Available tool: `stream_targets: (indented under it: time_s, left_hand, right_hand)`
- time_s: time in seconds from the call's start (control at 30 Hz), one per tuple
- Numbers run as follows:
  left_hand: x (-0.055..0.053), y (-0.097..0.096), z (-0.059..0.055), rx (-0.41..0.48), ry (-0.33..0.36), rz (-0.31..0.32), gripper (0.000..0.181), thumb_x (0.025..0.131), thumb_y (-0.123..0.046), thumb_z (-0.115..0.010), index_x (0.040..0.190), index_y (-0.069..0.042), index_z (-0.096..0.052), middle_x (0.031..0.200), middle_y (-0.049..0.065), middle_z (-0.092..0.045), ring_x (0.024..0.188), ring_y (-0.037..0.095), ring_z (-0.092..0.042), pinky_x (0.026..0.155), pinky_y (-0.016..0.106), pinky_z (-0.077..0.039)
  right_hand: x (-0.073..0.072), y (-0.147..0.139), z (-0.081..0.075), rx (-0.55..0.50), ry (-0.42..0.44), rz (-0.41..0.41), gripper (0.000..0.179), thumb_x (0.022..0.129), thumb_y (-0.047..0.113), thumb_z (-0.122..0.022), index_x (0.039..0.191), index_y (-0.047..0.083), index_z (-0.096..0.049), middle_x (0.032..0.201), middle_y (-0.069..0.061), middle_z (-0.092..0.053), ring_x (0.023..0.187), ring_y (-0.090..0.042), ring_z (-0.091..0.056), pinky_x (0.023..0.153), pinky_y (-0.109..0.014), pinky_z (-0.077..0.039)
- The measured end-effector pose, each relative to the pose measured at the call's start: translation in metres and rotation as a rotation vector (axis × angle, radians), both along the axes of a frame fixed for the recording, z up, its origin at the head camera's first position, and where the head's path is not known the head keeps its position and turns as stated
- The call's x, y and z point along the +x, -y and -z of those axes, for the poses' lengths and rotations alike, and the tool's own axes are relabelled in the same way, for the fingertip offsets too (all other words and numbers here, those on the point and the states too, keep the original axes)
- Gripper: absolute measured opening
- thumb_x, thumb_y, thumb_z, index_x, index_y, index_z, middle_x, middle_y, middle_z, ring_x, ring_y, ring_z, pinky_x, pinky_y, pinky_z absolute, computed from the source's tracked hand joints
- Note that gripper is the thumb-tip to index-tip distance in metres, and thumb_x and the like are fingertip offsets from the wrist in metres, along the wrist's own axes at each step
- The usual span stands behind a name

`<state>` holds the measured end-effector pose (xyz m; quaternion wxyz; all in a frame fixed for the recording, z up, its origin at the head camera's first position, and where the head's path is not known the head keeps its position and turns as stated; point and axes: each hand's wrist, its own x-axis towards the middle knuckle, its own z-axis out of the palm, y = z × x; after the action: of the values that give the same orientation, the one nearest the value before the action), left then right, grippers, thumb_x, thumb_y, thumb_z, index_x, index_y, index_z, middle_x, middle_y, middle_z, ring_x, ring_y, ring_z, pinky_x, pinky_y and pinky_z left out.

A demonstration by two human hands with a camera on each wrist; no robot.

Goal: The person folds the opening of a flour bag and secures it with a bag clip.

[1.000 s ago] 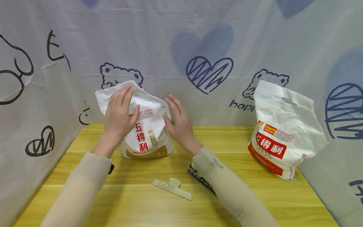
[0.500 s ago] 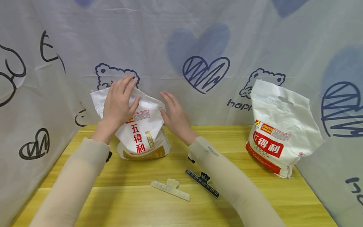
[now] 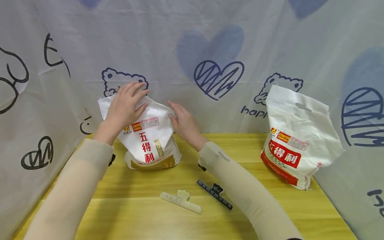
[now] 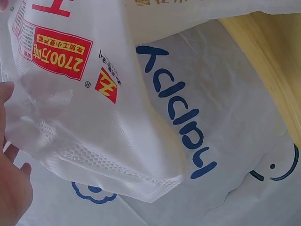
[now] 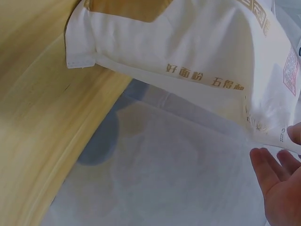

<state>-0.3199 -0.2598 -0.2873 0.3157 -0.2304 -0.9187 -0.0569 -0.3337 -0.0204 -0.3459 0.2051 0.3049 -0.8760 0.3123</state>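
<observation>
A white flour bag [image 3: 160,121] with red lettering and a gold band stands toward the back left of the table. Over its upper left edge lies my left hand [image 3: 126,105], thumb in front and fingers across the top, apart from the thumb. At the upper right corner is my right hand [image 3: 187,126], thumb at the bag's edge and fingers fairly straight. The right wrist view shows the bag's edge [image 5: 268,136] passing between thumb and spread fingers. In the left wrist view the bag's top [image 4: 117,160] droops beside the left hand [image 4: 14,193].
In front lie a white piano-key-patterned long clip [image 3: 180,201] and a similar black clip [image 3: 214,193], the latter beside the right sleeve. A second flour bag [image 3: 294,143] with a red band stands at the right table edge. A printed cloth [image 3: 168,50] hangs behind.
The left fingers have moved from the bag's front face up over its top, and the bag's top has sunk slightly. The right hand has shifted a little along the corner. The black clip shows more fully.
</observation>
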Motion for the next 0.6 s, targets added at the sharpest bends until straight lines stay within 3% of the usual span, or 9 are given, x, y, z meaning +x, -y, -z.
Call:
stream_targets:
  time_s: [0.4,0.6]
  left_hand:
    - [0.0009,0.0013,0.0038,0.052,-0.091,0.054,0.027,0.094,-0.006,-0.076,0.12,-0.005,-0.071,0.149,0.014,-0.057,0.141,0.037,-0.046,0.123,0.053,-0.03]
    - [0.0017,0.0019,0.0036,0.092,-0.139,0.074,0.018,0.093,-0.003,-0.077,0.11,-0.004,-0.074,0.135,0.015,-0.066,0.129,0.038,-0.056,0.115,0.054,-0.04]
  right_hand:
    - [0.0005,0.0038,0.0018,-0.024,0.019,-0.003,0.045,0.105,0.012,-0.062,0.149,0.009,-0.054,0.147,-0.011,-0.06,0.133,-0.027,-0.06,0.111,-0.036,-0.048]
    - [-0.0014,0.0058,0.0011,-0.081,-0.006,-0.023,0.034,0.103,0.01,-0.065,0.137,0.005,-0.064,0.135,-0.012,-0.068,0.114,-0.025,-0.07,0.094,-0.03,-0.058]
